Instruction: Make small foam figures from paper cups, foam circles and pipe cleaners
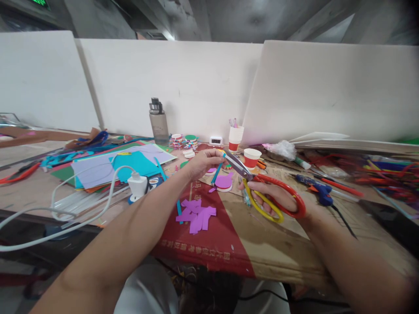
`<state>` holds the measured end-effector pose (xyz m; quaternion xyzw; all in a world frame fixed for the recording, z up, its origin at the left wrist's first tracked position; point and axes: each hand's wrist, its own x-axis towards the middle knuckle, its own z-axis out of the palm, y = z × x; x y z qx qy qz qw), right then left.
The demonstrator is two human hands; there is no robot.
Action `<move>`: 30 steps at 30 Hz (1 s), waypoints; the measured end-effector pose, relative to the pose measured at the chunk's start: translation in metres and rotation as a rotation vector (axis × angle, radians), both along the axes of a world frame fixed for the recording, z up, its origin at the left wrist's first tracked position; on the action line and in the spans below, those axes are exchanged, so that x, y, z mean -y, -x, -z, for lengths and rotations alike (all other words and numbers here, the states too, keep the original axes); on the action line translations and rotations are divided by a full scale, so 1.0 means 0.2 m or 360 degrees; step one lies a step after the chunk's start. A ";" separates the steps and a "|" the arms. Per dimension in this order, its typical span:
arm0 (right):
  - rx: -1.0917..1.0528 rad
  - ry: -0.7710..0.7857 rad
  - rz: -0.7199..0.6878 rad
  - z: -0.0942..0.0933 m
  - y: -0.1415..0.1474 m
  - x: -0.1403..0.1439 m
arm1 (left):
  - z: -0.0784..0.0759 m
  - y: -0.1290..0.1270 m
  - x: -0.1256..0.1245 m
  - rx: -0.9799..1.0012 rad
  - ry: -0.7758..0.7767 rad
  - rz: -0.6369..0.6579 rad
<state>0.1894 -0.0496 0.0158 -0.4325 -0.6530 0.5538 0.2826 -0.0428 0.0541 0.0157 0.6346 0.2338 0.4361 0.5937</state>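
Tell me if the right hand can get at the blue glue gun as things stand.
Probably not freely: the right hand is full of scissors. The glue gun lies just beside it on the table, nothing between, so only the grip is in the way.

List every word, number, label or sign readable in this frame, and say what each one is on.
No text here can be read for certain.
Red mat: a row of pale characters along its near edge, too blurred to read.
Small white clock: dark display, digits too small to read.
Green sign at the ceiling: cut off and blurred.
Water bottle, paper cups and scissors: no lettering visible.
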 end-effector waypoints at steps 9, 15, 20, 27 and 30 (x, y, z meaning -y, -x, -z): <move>0.0016 0.0049 0.0089 -0.02 0.02 0.02 | 0.00 0.01 0.00 -0.0078 -0.0073 -0.0042; 0.0145 -0.0120 0.0138 -0.04 0.02 0.03 | 0.00 0.00 0.01 -0.0104 -0.0045 -0.0095; 0.0894 -0.0652 0.0510 -0.05 -0.02 -0.05 | -0.01 -0.02 0.02 0.0106 0.0152 -0.0190; 0.2032 -0.0863 0.0631 0.01 -0.10 -0.14 | 0.02 -0.05 0.01 0.0142 0.0317 -0.0251; 0.2114 -0.0789 0.0595 0.02 -0.11 -0.14 | 0.03 -0.06 0.02 0.0119 0.0320 -0.0233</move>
